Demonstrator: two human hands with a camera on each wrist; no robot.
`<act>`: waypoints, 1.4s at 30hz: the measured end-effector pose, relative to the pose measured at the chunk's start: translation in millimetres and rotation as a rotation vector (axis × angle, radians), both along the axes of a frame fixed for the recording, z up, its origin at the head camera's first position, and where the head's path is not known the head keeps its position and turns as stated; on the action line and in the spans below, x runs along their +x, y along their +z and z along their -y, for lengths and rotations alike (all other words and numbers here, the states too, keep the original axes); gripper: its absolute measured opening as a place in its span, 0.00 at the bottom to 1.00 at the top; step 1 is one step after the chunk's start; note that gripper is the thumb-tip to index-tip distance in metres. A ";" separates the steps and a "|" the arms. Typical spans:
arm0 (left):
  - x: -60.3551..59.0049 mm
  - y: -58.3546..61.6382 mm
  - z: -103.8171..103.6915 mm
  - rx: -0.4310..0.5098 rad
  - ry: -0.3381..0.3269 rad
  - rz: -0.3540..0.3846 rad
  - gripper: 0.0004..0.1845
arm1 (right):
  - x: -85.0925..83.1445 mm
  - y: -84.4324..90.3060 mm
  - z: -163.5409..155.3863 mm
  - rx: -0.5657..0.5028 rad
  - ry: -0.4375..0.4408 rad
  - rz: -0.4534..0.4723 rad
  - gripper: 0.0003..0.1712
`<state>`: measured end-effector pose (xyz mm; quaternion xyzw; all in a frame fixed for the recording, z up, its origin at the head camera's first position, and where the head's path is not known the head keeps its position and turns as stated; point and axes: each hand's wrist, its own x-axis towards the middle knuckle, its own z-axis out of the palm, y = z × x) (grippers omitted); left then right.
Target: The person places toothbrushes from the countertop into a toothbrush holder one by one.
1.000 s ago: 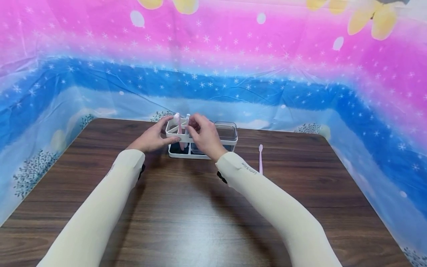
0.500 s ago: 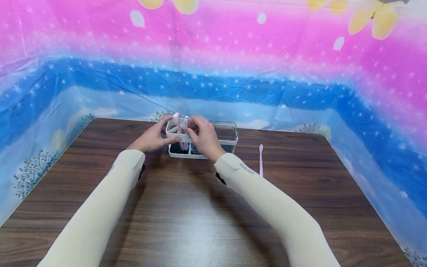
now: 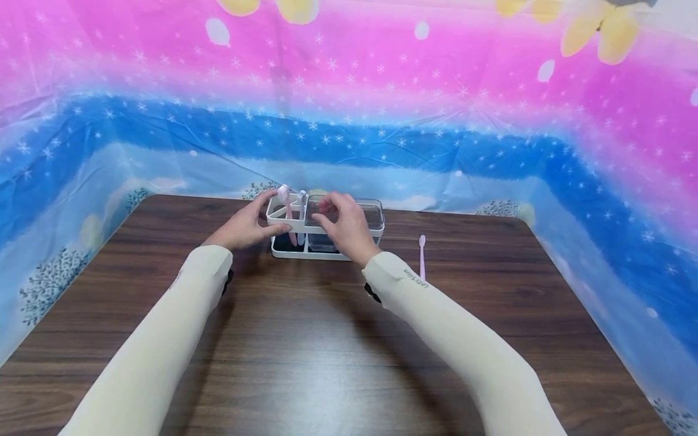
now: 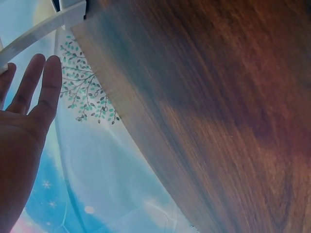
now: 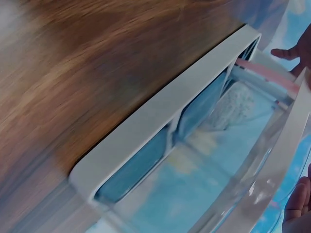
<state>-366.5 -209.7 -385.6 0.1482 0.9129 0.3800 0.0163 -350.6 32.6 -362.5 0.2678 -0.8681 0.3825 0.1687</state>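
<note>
A white two-tier toothbrush holder (image 3: 338, 257) stands near the table's back edge. Its left end is gripped by my left hand (image 3: 242, 227), thumb along the front of the upper rim, index finger behind; the other fingers extend past the rim in the left wrist view. A pink toothbrush (image 3: 284, 194) and a pale blue toothbrush (image 3: 302, 201) stand in the left section, heads up. My right hand (image 3: 351, 227) hovers over the middle section, fingers loosely bent, holding nothing. Clear cups (image 3: 373, 211) fill the holder's other sections, partly hidden by this hand.
Another pink toothbrush (image 3: 422, 257) lies on the dark wooden table (image 3: 305, 339), right of the holder; my right sleeve hides its lower end. A pink and blue patterned cloth (image 3: 382, 136) hangs behind the table and along its sides.
My right hand has lowered the pale blue toothbrush into the holder's left section, let it go and drawn back to the right. My left hand has stayed on the holder.
</note>
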 end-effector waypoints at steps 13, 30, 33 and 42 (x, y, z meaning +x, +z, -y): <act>1.4 -1.8 0.3 -0.001 -0.008 -0.011 0.54 | -9.2 1.6 -45.7 0.023 -0.096 -0.058 0.11; 1.8 -4.1 0.2 -0.016 0.005 0.003 0.55 | -24.1 -0.6 -115.9 -0.077 -0.236 -0.069 0.10; 1.9 -3.0 -0.3 -0.009 0.000 0.012 0.55 | -26.5 -3.9 -127.3 -0.081 -0.270 -0.052 0.10; 1.9 2.4 -1.0 -0.004 -0.003 0.020 0.55 | -28.6 -16.3 -154.6 -0.053 -0.337 0.000 0.09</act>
